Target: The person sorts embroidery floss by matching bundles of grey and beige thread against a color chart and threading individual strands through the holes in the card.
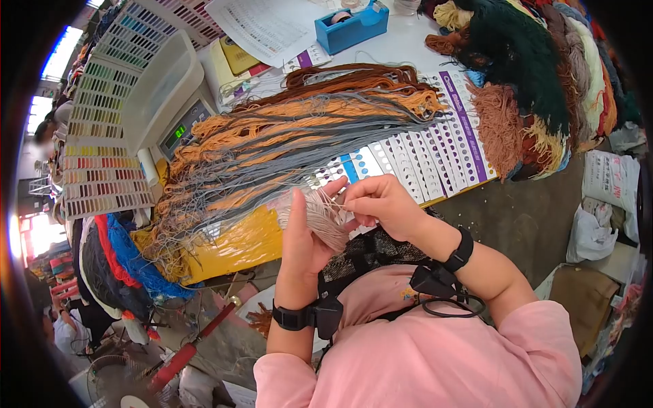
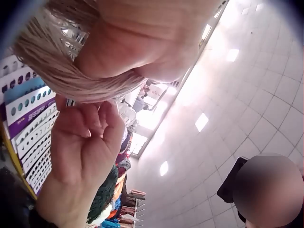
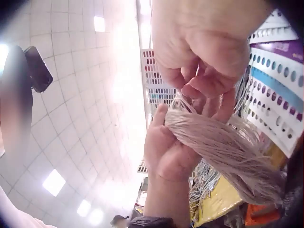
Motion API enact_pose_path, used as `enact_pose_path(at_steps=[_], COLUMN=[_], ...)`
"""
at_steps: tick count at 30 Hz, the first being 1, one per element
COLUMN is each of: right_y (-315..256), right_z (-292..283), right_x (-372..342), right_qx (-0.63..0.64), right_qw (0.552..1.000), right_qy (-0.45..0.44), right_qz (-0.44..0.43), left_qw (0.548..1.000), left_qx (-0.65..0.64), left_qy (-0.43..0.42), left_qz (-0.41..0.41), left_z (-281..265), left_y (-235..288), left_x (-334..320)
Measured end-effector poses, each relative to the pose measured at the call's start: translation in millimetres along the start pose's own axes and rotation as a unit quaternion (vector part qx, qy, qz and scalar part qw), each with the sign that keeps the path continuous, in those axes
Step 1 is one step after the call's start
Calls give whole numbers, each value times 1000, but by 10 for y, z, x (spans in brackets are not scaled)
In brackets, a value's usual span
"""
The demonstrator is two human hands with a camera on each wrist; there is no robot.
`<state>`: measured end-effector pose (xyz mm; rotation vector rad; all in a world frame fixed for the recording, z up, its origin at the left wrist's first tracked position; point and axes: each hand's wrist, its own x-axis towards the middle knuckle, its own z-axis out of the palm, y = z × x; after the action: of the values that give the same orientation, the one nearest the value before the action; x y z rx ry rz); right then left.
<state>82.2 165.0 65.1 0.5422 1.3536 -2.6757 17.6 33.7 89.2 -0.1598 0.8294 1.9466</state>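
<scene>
A skein of pale beige-grey thread [image 1: 328, 228] lies across my left hand [image 1: 303, 241], between the upright thumb and the fingers behind it. My right hand [image 1: 388, 204] is close beside it, with thumb and fingertips pinching a few strands at the skein's upper end. In the right wrist view, the skein [image 3: 223, 149] drapes over the left hand [image 3: 168, 152] and its long tail hangs down to the right. The left wrist view has the thread [image 2: 90, 80] crossing below the left hand [image 2: 142, 38], with the curled right hand [image 2: 85, 142] under it.
Long orange, grey and brown thread bundles [image 1: 306, 122] cover the table over punched colour cards [image 1: 415, 160]. A digital scale [image 1: 178, 129] stands left, a blue tape dispenser [image 1: 352, 27] at the back. Thick dark green yarn hanks [image 1: 524, 61] are piled right.
</scene>
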Motion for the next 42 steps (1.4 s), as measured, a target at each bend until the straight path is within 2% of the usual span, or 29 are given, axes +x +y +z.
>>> enact_pose_path(at_steps=[3, 6, 9, 12, 15, 18, 21, 24, 27, 30, 33, 35, 36, 37, 38, 39, 40, 41, 42], right_y=[-39, -83, -194, 1, -43, -72, -61, -80, -48, 27, -7, -192, -275, -666, -1161, -1608, -1995, -2239, -2384], right_z=[53, 19, 101, 27, 60, -22, -39, 51, 49, -13, -111, -386, -669, -864, -1083, -1510, -1975, -2362, -2567], right_x=[-54, -67, -132, -41, -59, -79, -81, -79, -53, -29, -37, -58, -96, -197, -304, -414, -593, -766, -862], right_qx=[25, -23, -41, -118, -47, -8, -7, -80, -65, -25, 113, 342, 204, 220, 103, 43, 121, 143, 162], right_qw=[999, 998, 997, 993, 998, 998, 998, 996, 997, 997, 991, 931, 968, 957, 942, 908, 863, 835, 801], right_qy=[19, 46, 63, 17, 38, 1, 10, 21, 31, 34, -23, -127, -85, -39, 4, 85, 199, 158, 113], right_qz=[-21, -45, -18, -20, -8, -59, -59, 14, -14, -63, -74, -16, -115, -184, -320, -408, -448, -508, -565], left_qw=[992, 995, 999, 998, 999, 993, 997, 999, 999, 999, 996, 993, 984, 976, 938, 921, 920, 918, 953], left_qx=[121, 82, 21, 15, 38, 113, 71, 26, 22, 28, 20, 23, -96, -22, -274, -335, -331, -326, -202], left_qy=[22, 45, 38, -53, -18, 42, 35, -29, -14, 43, 80, 106, 140, 143, 146, 84, 57, 28, 61], left_qz=[22, 30, 0, -26, -2, 14, 10, -34, -21, 10, 22, 36, 58, 166, 152, 182, 202, 222, 218], left_z=[-37, 26, -2, -67, -17, -31, -51, -130, -71, -48, -25, -398, -509, -660, -1108, -1746, -1738, -1627, -1472], left_y=[-143, -173, -134, -120, -133, -146, -179, -172, -176, -170, -142, 15, 180, 419, 711, 1022, 1112, 1196, 1158], left_x=[34, 81, 66, 70, 49, 23, 46, 88, 76, 67, 91, 75, -65, -193, -335, -524, -662, -729, -635])
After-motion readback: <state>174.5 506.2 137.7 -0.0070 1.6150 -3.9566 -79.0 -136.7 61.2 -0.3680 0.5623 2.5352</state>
